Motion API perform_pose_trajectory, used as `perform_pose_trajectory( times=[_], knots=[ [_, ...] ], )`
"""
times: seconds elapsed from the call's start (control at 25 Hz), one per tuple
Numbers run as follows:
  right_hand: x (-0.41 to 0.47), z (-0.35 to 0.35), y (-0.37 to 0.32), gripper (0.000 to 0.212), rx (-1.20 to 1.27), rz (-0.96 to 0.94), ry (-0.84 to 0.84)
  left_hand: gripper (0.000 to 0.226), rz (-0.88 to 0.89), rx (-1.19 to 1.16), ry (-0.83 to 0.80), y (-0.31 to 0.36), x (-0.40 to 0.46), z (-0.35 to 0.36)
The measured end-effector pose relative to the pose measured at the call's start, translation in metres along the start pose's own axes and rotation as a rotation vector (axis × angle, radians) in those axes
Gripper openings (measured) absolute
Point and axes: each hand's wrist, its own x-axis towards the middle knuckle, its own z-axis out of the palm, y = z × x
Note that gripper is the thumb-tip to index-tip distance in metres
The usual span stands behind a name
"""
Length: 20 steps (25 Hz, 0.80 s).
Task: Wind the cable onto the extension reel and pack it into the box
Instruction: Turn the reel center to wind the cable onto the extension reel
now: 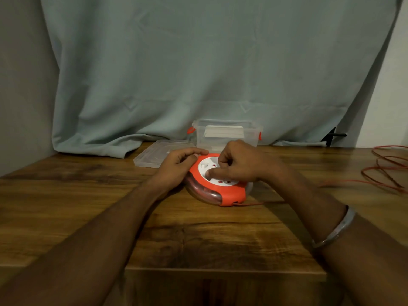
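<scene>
So this is the winding stage, nowhere near packing. The extension reel (217, 181) lies flat on the wooden table (198, 239), right in front of the person. The left hand (180, 165) sits on the reel's left edge, fingers curled over the orange rim and steadying it. The right hand (237, 163) is on top of the white centre disc, fingers bunched and a fingertip pressed into what looks like a winding dimple, though that bit is blurry so I can't swear it's gripping a knob rather than just pushing on the disc.

The red cable (386, 171) leaves the reel at its near right corner, runs across the table and ends in loose loops well off to the right, so there's plenty left to pull in. Some coils already show through the reel's clear side.

The clear box (227, 134) stands open just behind the reel, its lid (159, 153) flat on the table to its left.

Next move as I see it: turn the disc while the left hand stops the body spinning, and watch those loops, they look ready to snag. Boxing comes only once the cable is all in
</scene>
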Motion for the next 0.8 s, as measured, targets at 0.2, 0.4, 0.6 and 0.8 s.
perform_pose_trajectory(
  times=[0.2,0.4,0.6,0.8],
  knots=[
    [-0.013,-0.027,0.007,0.057,0.276,-0.043,-0.003,0.031,-0.054,-0.004,0.007,0.001,-0.001,-0.001],
    [-0.010,-0.028,0.021,0.094,0.165,0.011,-0.183,0.034,-0.096,0.016,-0.017,0.005,-0.002,0.000],
    [-0.006,-0.022,0.021,0.087,0.157,0.029,-0.106,0.034,-0.099,0.052,-0.017,0.004,-0.002,0.000],
    [-0.007,-0.011,0.011,0.053,0.073,0.039,-0.029,0.034,-0.117,0.032,0.005,0.000,-0.001,-0.001]
  ],
)
